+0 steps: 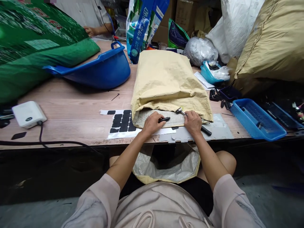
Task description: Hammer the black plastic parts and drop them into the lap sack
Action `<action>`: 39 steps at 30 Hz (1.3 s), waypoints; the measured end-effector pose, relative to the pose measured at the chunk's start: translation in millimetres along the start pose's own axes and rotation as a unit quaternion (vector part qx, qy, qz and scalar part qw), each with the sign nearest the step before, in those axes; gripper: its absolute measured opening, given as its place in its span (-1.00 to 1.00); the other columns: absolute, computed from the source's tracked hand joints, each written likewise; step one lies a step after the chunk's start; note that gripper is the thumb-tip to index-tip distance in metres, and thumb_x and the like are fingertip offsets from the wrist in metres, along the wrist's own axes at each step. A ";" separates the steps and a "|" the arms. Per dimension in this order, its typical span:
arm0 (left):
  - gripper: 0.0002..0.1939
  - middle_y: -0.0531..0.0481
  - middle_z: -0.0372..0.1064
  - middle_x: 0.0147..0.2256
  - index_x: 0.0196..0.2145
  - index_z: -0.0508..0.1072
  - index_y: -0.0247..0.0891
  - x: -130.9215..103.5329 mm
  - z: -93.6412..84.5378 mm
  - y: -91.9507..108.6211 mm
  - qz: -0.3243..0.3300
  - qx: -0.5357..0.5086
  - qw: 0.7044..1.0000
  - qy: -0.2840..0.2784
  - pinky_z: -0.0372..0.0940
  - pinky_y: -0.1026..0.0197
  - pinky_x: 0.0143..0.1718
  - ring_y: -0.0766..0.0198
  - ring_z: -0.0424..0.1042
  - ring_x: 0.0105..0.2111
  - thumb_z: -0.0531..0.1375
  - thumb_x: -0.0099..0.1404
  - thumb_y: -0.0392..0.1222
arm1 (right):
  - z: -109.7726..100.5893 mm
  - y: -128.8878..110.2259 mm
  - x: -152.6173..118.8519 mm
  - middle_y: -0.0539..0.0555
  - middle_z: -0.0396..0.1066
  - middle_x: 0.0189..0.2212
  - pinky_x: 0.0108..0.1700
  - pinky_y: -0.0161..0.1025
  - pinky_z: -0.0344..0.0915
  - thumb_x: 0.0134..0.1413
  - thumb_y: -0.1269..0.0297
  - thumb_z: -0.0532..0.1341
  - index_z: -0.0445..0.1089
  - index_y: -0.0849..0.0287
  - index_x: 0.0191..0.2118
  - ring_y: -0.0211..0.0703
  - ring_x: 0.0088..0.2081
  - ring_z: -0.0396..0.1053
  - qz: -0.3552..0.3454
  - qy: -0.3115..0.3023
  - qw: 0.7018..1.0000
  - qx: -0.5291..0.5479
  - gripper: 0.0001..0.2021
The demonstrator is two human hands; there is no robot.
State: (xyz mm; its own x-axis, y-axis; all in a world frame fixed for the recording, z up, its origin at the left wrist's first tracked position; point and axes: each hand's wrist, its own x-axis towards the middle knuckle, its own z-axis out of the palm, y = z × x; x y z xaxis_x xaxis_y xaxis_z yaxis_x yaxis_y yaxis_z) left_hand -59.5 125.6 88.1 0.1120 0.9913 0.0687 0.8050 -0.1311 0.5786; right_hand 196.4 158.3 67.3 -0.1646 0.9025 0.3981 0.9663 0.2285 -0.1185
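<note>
My left hand (152,123) is closed on a small black cylindrical part (164,119), just over the mouth of a tan sack (166,76) that lies on the table. To its right, my right hand (193,122) is closed round the handle of a small hammer (180,110), whose metal head points up and left and whose black grip (206,130) sticks out below the palm. Pale woven lining (174,117) shows in the sack's opening under both hands. A white sheet with black rounded stickers (123,120) lies left of the sack.
A blue basin (99,71) and green sack (35,47) stand at left, near a white box (29,114) with a cable. A blue basket (257,118) is at right. An open sack (166,175) hangs at my lap. Another person's hand (90,31) is at the back left.
</note>
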 end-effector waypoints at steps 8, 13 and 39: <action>-0.75 -0.04 0.53 -0.16 -0.07 0.68 -0.10 4.4 15.0 -0.7 0.045 -0.027 0.999 -0.005 0.32 0.00 0.05 0.03 0.46 -0.06 0.37 0.31 -0.09 | -7.8 6.1 1.6 0.18 0.52 -0.13 -0.05 -0.11 0.30 0.30 0.34 0.18 0.56 0.09 0.01 0.07 -0.06 0.39 0.007 0.003 0.998 0.063 -0.73; -0.78 -0.02 0.54 -0.18 -0.09 0.64 -0.13 4.2 15.4 -3.6 0.049 -0.050 0.997 0.013 0.30 0.03 0.03 0.07 0.45 -0.10 0.36 0.30 -0.11 | -27.8 -3.2 -15.9 0.15 0.57 -0.08 0.04 -0.11 0.41 0.38 0.27 0.12 0.53 0.07 0.14 0.01 -0.04 0.48 -0.010 0.058 0.980 0.191 -0.66; -0.81 -0.02 0.52 -0.17 -0.12 0.63 -0.12 1.9 11.2 5.9 0.024 -0.054 0.998 -0.005 0.26 0.04 0.05 0.06 0.42 -0.07 0.35 0.31 -0.10 | -43.4 -54.0 -44.0 0.10 0.54 -0.18 -0.11 -0.25 0.39 0.48 0.25 0.05 0.54 0.02 0.16 -0.08 -0.14 0.50 -0.065 -0.021 0.982 0.178 -0.64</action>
State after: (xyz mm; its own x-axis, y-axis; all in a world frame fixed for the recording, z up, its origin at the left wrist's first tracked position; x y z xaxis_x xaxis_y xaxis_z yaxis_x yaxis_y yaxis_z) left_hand -48.0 126.6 82.6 0.1556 0.9837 0.0897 0.7312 -0.1758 0.6592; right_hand 160.1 90.4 95.6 -0.2969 0.8703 0.3930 0.8076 0.4485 -0.3830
